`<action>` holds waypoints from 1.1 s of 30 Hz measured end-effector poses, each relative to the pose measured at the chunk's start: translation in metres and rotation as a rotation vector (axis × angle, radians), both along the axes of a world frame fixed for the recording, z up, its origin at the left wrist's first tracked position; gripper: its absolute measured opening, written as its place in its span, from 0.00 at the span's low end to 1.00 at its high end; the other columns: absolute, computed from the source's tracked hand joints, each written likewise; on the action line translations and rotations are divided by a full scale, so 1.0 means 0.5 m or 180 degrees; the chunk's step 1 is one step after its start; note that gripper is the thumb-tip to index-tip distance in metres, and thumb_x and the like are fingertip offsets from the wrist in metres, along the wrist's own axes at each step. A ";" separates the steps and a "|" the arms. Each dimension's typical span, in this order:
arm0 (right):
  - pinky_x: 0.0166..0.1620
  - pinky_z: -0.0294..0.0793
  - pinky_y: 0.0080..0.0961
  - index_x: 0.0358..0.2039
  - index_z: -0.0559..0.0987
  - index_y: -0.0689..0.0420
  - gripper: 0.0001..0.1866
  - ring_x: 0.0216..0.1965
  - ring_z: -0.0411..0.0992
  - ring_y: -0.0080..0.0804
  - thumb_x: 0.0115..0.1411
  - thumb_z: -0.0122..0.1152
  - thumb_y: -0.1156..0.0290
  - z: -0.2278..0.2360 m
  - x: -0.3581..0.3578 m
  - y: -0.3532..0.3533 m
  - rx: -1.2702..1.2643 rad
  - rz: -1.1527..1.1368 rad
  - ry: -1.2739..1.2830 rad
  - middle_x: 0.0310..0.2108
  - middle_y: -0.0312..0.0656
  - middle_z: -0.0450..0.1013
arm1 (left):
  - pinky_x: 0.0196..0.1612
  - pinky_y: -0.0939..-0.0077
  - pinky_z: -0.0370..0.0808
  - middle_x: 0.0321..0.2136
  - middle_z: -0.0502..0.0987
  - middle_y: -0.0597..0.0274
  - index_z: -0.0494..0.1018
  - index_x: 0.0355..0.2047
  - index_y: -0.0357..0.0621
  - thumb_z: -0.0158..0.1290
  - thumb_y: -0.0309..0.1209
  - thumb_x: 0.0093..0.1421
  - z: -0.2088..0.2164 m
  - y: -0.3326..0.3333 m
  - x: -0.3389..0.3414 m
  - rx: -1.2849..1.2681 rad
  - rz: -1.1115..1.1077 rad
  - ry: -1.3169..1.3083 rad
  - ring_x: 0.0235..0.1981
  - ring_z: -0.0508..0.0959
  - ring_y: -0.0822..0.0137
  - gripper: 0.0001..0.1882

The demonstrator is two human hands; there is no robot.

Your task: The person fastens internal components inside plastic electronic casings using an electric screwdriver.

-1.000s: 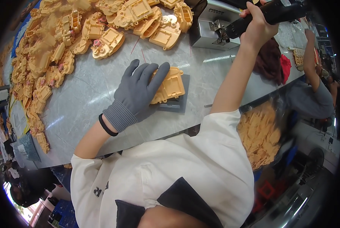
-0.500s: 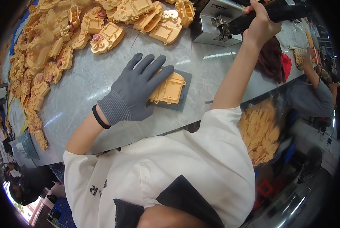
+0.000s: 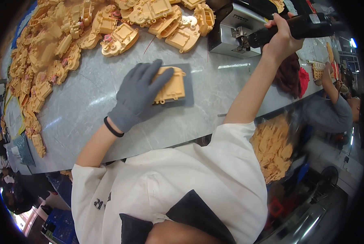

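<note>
My left hand (image 3: 139,89), in a grey knit glove, is closed round the left side of a yellow plastic housing (image 3: 174,87). One finger lies across the housing's face; its left part is hidden under the glove. Beneath the housing is a dark grey square pad (image 3: 188,95) on the table. My bare right hand (image 3: 282,42) is wrapped round a black electric screwdriver (image 3: 304,26), held nearly level. The tool's tip points left, at the front of a silver screw feeder (image 3: 235,30); whether it touches a screw is too small to see.
A large heap of yellow housings (image 3: 48,61) covers the table's far left, with more at the back. Dark red cloth (image 3: 287,77) lies right of my forearm. Below the table edge stands a bag of yellow parts (image 3: 273,148). A co-worker (image 3: 330,110) sits at the far right.
My left hand has drawn in to the left, its fingers now curled round the housing, and the housing and pad appear further left. The screwdriver stays by the feeder.
</note>
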State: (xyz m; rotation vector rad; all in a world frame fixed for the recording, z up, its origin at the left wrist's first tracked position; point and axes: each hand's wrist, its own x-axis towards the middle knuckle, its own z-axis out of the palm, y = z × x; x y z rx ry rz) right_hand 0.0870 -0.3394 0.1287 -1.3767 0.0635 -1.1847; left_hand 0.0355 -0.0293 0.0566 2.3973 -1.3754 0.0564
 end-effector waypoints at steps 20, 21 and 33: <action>0.18 0.65 0.20 0.28 0.69 0.66 0.11 0.12 0.66 0.27 0.41 0.56 0.85 0.017 -0.028 0.059 -0.0223 0.0041 0.0687 0.15 0.42 0.68 | 0.53 0.59 0.67 0.55 0.61 0.40 0.64 0.54 0.45 0.68 0.36 0.37 -0.086 0.071 -0.009 -0.1569 0.1083 0.0135 0.54 0.66 0.46 0.42; 0.18 0.65 0.20 0.28 0.69 0.66 0.12 0.12 0.66 0.27 0.40 0.56 0.86 0.019 -0.034 0.067 -0.0216 0.0086 0.0971 0.16 0.42 0.67 | 0.53 0.58 0.67 0.55 0.61 0.40 0.64 0.54 0.44 0.68 0.37 0.37 -0.086 0.073 -0.007 -0.1590 0.1041 0.0147 0.53 0.66 0.46 0.41; 0.22 0.65 0.29 0.48 0.61 0.64 0.26 0.12 0.61 0.30 0.45 0.50 0.82 0.013 -0.123 0.316 -0.0306 0.2375 0.0888 0.14 0.40 0.61 | 0.51 0.55 0.66 0.53 0.63 0.48 0.62 0.52 0.50 0.67 0.34 0.35 -0.098 0.070 0.008 -0.1660 0.0935 0.0126 0.47 0.68 0.45 0.42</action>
